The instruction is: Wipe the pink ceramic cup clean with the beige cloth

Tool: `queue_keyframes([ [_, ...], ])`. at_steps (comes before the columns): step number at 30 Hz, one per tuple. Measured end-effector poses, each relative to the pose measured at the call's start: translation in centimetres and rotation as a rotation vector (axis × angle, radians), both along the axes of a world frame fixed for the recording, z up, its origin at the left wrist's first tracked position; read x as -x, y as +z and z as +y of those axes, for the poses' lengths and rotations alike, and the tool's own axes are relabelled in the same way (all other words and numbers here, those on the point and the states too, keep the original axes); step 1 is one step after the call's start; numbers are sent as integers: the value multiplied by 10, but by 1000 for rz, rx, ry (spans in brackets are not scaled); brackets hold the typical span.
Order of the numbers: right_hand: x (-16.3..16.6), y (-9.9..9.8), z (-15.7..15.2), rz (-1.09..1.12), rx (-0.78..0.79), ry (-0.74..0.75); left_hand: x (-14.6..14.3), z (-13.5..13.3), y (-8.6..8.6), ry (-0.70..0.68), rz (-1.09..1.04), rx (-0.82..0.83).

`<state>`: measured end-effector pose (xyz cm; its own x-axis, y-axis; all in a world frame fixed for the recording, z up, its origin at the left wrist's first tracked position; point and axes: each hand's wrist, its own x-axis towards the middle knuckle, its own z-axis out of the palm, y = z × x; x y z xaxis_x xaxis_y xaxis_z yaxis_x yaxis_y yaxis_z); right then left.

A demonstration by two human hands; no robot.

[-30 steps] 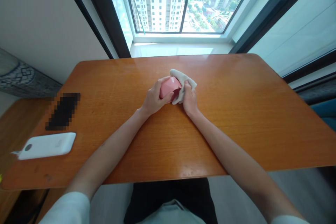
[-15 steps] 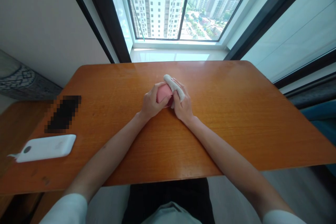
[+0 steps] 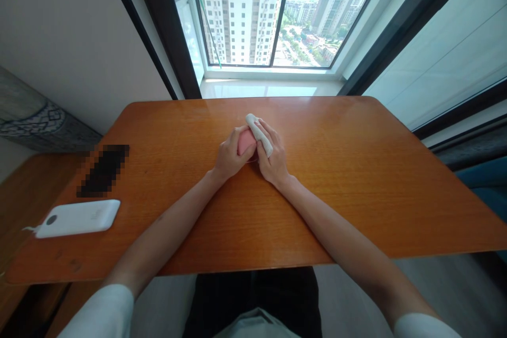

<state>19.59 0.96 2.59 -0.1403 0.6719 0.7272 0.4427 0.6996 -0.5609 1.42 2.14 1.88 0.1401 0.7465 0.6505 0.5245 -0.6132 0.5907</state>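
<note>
A small pink rounded object (image 3: 245, 141) sits between both hands above the middle of the orange wooden table (image 3: 356, 169). My left hand (image 3: 228, 157) is wrapped round its left side. A folded white cloth (image 3: 259, 132) lies across its top, pressed there by the curled fingers of my right hand (image 3: 273, 157). Most of the pink object is hidden by the hands and the cloth.
A white power bank (image 3: 79, 217) with a cable lies at the table's left front. Behind it is a pixelated dark patch (image 3: 103, 170). A lower wooden surface (image 3: 19, 195) adjoins on the left. A window (image 3: 273, 16) lies beyond the far edge.
The cloth, loosely bunched behind the pink object a second ago, is now folded tight over its top under my right fingers. The left hand keeps its hold. The camera tilted slightly.
</note>
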Motion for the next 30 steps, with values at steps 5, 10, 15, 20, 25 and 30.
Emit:
queue_keyframes([
  [5,-3,4,-8,-82,-96,-22,0,-8,-1,-23,-3,-10],
  [10,-9,8,-17,-180,-253,-67,2,-14,-4,-124,-11,-46],
  [15,-10,16,-20,-313,-261,42,4,-12,-10,-218,-40,-91],
  [20,-5,13,-12,54,63,20,2,-12,-3,-221,-70,-74],
  [25,1,5,-3,338,385,-12,1,-8,1,-190,-133,-18],
  [30,0,10,-10,-30,-84,114,2,2,-15,-163,-175,-16],
])
